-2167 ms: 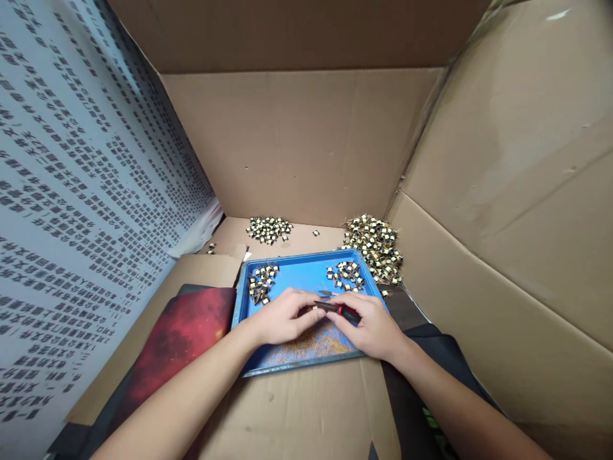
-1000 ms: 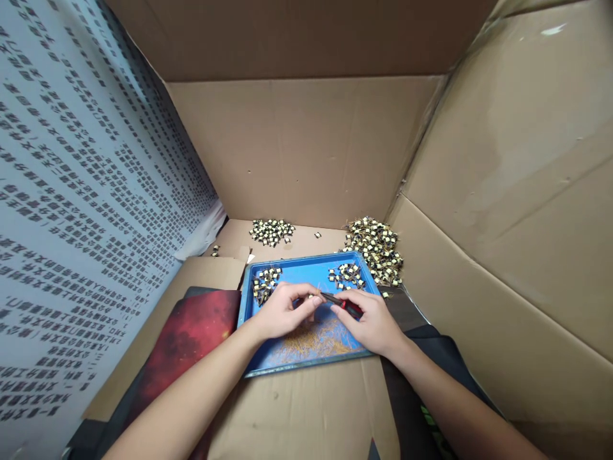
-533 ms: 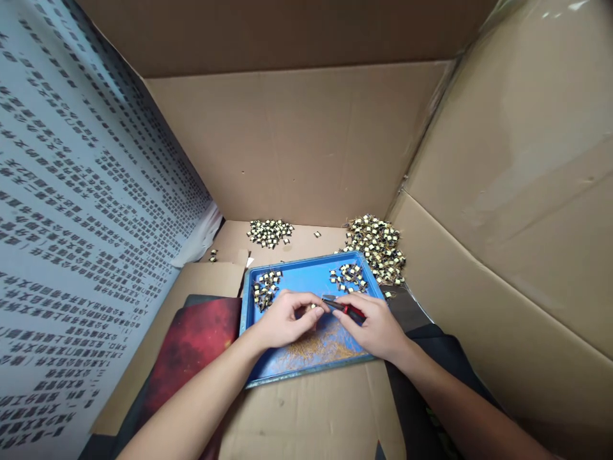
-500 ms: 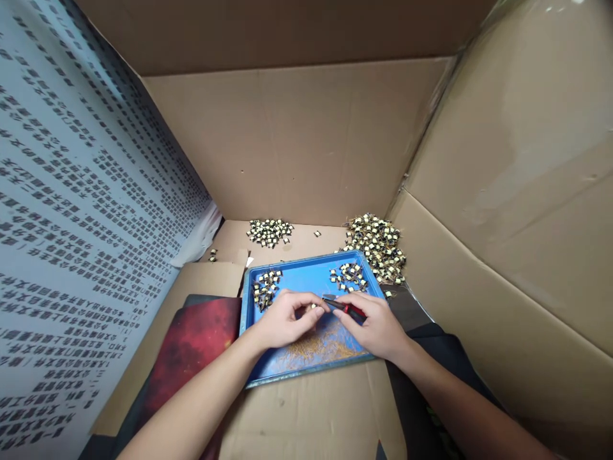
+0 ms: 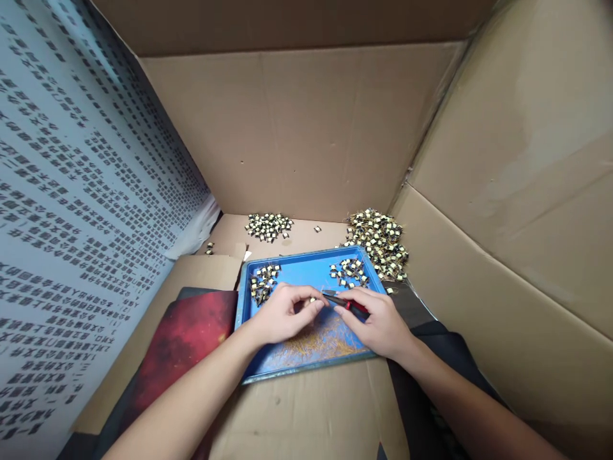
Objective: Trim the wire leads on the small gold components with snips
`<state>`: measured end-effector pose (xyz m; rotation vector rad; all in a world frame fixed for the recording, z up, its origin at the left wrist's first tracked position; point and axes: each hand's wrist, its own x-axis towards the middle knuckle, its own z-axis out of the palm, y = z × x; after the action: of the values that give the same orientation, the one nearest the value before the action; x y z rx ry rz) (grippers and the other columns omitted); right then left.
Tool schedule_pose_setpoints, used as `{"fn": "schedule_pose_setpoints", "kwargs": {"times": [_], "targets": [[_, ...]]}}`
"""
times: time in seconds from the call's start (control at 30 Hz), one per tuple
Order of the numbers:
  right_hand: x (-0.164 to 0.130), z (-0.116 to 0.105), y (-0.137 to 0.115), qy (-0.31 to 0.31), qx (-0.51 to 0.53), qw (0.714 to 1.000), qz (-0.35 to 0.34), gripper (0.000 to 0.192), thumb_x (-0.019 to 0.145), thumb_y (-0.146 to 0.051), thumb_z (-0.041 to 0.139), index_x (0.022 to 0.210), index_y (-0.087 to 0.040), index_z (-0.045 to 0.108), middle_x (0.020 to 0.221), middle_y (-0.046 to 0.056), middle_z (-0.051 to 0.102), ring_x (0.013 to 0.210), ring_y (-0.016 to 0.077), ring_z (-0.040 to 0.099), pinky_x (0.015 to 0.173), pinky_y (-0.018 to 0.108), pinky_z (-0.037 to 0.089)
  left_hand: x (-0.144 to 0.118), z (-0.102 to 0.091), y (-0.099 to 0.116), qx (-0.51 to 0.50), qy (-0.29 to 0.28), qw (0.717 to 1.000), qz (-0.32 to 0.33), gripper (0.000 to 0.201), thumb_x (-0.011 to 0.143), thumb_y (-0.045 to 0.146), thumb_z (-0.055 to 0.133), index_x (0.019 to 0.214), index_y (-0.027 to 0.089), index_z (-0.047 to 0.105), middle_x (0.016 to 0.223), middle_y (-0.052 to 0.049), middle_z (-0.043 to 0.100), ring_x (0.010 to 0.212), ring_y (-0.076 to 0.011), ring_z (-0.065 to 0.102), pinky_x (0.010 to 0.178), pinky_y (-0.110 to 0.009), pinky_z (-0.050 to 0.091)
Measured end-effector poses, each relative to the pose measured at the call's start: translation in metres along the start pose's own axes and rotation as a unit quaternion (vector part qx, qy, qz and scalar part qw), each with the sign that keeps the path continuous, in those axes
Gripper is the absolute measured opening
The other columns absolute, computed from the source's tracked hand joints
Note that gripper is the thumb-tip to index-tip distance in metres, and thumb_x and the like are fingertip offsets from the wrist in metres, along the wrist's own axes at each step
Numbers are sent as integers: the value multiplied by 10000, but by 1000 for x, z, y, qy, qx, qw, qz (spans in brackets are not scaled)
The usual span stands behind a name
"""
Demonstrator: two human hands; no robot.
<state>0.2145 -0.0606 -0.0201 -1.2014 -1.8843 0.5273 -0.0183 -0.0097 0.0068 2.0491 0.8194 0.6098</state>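
Over the blue tray (image 5: 299, 260), my left hand (image 5: 288, 313) pinches a small wire-leaded coil component (image 5: 313, 299), mostly hidden by the fingers. My right hand (image 5: 376, 321) is closed around red-and-black handled cutting pliers (image 5: 352, 306). Their tips point left and reach the component at my left fingertips. Inside the tray, one cluster of similar components (image 5: 263, 282) lies at the left and another cluster (image 5: 349, 273) at the back right. Loose copper-coloured wire clippings (image 5: 316, 345) are strewn below my hands.
Behind the tray sit a pile of components (image 5: 268, 227) at the left and a larger, wirier heap (image 5: 378, 239) at the right. Cardboard walls (image 5: 306, 128) enclose the back and right. A red patterned mat (image 5: 186, 338) lies left of the tray.
The whole view has shifted slightly. The pliers' jaws look a little more apart at the component. Both hands keep their grips.
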Motion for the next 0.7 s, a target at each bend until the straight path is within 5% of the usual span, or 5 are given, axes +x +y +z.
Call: {"fn": "schedule_pose_setpoints", "kwargs": {"times": [0.53,0.7], "targets": [[0,1,-1,-11,10,1000,25,151,964,-288,650,994,-203,771,813,29,739,712,179,667,691,286,505,0,2,-1,19,5,1000,6,303,1022,418,561,1041,175,740,711,-17,693,613,-141,598,587,-243,399],[0,1,0,-10,13,999,30,175,980,-298,621,980,-207,771,812,30,739,706,181,661,676,284,489,0,3,-1,-81,31,996,-6,263,1032,434,561,1073,175,585,780,-17,698,681,-146,612,658,-257,447]]}}
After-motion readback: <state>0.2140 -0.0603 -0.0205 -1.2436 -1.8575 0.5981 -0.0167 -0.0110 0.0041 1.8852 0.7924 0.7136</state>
